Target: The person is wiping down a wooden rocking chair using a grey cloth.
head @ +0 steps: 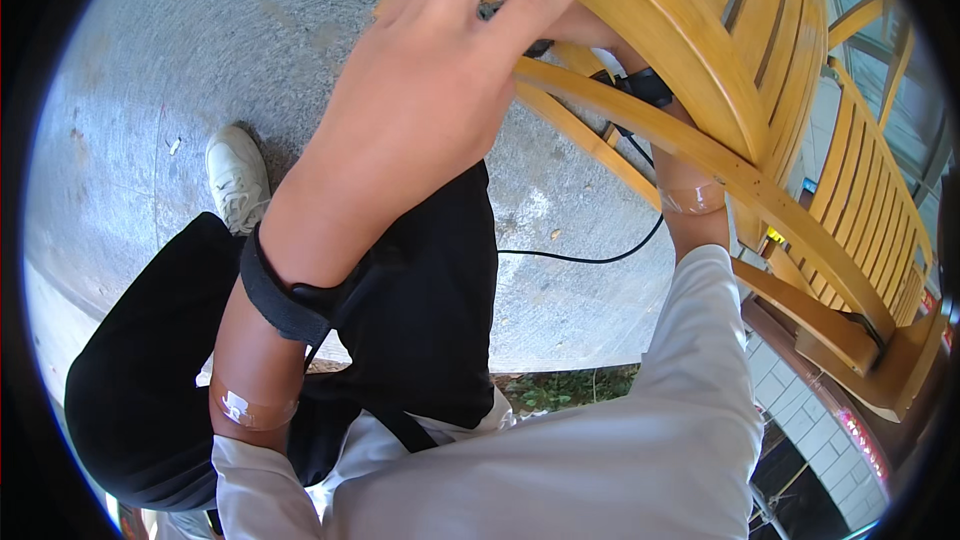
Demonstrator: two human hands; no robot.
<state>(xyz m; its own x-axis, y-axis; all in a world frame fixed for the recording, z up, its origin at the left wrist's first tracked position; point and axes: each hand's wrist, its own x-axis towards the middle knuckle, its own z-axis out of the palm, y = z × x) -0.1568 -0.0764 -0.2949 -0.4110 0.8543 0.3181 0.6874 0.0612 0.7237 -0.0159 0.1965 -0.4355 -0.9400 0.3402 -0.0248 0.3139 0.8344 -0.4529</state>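
My left hand is at the top centre, slightly blurred, its back towards me. Its thumb and nearest finger are spread apart beside the rounded front edge of a slatted wooden chair; the upper fingertips run out of view. Contact with the wood is hard to judge. Under the chair reaches my right arm, passing behind a curved wooden rail. Only part of my right hand shows between the wooden parts, and its fingers are hidden. A black strap circles the right wrist, and another strap the left.
A black cable loops over the concrete floor. Another slatted wooden section stands at the right. My white shoe is on the concrete at the left. Green plants grow beyond the concrete's edge.
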